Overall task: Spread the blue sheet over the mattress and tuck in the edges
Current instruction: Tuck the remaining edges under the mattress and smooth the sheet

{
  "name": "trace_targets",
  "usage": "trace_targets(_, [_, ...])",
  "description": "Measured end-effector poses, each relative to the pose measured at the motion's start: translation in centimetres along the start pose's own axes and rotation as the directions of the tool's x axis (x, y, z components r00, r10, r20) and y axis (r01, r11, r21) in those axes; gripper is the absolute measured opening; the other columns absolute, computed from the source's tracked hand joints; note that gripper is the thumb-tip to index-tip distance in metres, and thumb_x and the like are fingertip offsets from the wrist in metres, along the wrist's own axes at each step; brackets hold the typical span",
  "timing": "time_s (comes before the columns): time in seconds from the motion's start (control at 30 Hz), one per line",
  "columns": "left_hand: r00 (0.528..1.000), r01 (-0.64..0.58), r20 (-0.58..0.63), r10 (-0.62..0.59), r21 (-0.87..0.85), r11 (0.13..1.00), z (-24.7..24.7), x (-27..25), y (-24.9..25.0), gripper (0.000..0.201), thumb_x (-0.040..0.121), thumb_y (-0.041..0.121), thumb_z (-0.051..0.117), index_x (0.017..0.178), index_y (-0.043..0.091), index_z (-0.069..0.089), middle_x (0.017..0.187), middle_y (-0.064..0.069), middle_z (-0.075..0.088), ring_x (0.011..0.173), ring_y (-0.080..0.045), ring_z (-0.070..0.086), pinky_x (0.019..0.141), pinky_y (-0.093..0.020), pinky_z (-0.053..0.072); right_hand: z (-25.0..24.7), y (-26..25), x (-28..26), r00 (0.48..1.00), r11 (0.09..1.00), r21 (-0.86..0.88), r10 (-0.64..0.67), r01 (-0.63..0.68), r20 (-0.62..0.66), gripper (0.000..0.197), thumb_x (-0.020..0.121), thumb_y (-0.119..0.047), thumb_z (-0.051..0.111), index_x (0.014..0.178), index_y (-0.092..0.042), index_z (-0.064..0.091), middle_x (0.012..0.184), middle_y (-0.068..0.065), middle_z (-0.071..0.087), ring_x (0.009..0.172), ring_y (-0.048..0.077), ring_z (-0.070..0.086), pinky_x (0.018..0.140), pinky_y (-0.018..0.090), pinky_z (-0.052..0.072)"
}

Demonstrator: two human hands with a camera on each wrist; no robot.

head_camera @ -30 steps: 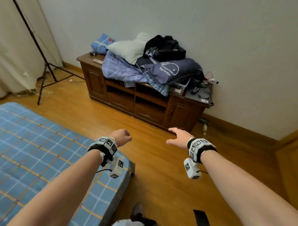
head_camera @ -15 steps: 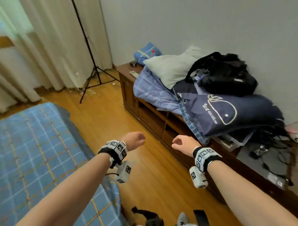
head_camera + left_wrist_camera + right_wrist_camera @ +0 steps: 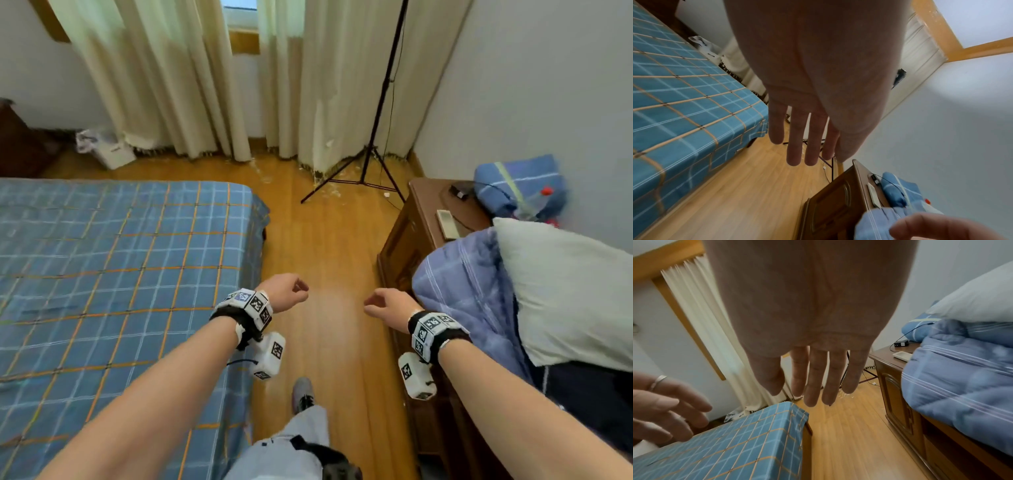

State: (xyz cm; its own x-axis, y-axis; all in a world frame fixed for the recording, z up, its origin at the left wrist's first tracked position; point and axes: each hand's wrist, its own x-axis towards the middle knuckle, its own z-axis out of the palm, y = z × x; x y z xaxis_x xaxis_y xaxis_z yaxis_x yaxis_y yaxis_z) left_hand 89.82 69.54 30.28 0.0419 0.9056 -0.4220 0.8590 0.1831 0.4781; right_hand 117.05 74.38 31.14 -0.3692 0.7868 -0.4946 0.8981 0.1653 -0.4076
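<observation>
The blue checked sheet (image 3: 113, 274) lies flat over the mattress on the left, its far corner (image 3: 255, 205) hanging down over the side. In the left wrist view the sheet (image 3: 684, 104) drapes over that corner, and it shows low in the right wrist view (image 3: 748, 439). My left hand (image 3: 286, 291) hangs in the air over the floor just off the bed's right edge, fingers loosely extended (image 3: 795, 146), holding nothing. My right hand (image 3: 383, 305) floats beside the cabinet, fingers straight (image 3: 818, 386) and empty.
A wooden cabinet (image 3: 407, 240) on the right carries a blue quilt (image 3: 466, 291), a pale pillow (image 3: 565, 291) and a folded blue bundle (image 3: 517, 185). A black tripod (image 3: 368, 164) stands before the curtains (image 3: 191, 85). A strip of wooden floor (image 3: 325, 240) runs between bed and cabinet.
The view has swung left from the cabinet toward the window and the bed's far corner. Both empty hands stayed raised in front, now over the aisle between bed and cabinet.
</observation>
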Motion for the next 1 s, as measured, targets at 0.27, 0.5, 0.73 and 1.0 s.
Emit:
trace_targets(0.27, [0.995, 0.095, -0.034, -0.093, 0.058, 0.994, -15.6, 20.9, -1.6, 0.034, 0.092, 0.043, 0.052, 0.118, 0.024, 0.063, 0.116, 0.006, 0.068, 0.104, -0.015, 0.063, 0.090, -0.036, 0.054, -14.0, -2.7, 23.4, 0.999, 0.999, 0.006, -0.039, 0.039, 0.035, 0.031, 0.091, -0.039, 0.061, 0.115, -0.021, 0.067, 0.113, -0.003, 0.069, 0.104, 0.015, 0.064, 0.091, 0.029, 0.050])
trace_targets(0.5, [0.935, 0.317, -0.137, -0.327, -0.086, 0.944, -27.4, 35.2, -9.5, 0.031, 0.092, 0.038, 0.054, 0.117, 0.022, 0.064, 0.114, 0.003, 0.069, 0.102, -0.018, 0.064, 0.087, -0.034, 0.053, -21.7, -12.5, 50.8, 0.948, 0.951, -0.121, -0.259, 0.284, 0.188, 0.029, 0.089, -0.042, 0.064, 0.112, -0.025, 0.067, 0.108, -0.008, 0.068, 0.098, 0.012, 0.064, 0.086, 0.028, 0.051])
trace_targets(0.73, [0.599, 0.618, -0.291, -0.746, -0.424, 0.662, -37.3, 39.5, -18.3, 0.034, 0.091, 0.041, 0.054, 0.120, 0.024, 0.062, 0.120, 0.005, 0.067, 0.108, -0.018, 0.062, 0.093, -0.033, 0.050, -26.2, -34.3, 71.5, 0.695, 0.615, -0.340, -0.546, 0.712, 0.467, 0.027, 0.089, -0.043, 0.060, 0.108, -0.025, 0.066, 0.108, -0.001, 0.070, 0.095, 0.020, 0.064, 0.081, 0.034, 0.054])
trace_targets(1.0, [0.195, 0.679, -0.183, -0.964, -0.684, 0.267, -40.9, 40.0, -23.9, 0.028, 0.092, 0.036, 0.055, 0.112, 0.022, 0.068, 0.118, 0.001, 0.069, 0.110, -0.022, 0.062, 0.094, -0.031, 0.049, -24.1, -53.6, 78.0, 0.299, 0.194, -0.227, -0.607, 0.954, 0.737, 0.028, 0.088, -0.042, 0.062, 0.111, -0.025, 0.067, 0.111, -0.001, 0.070, 0.103, 0.020, 0.065, 0.091, 0.035, 0.052])
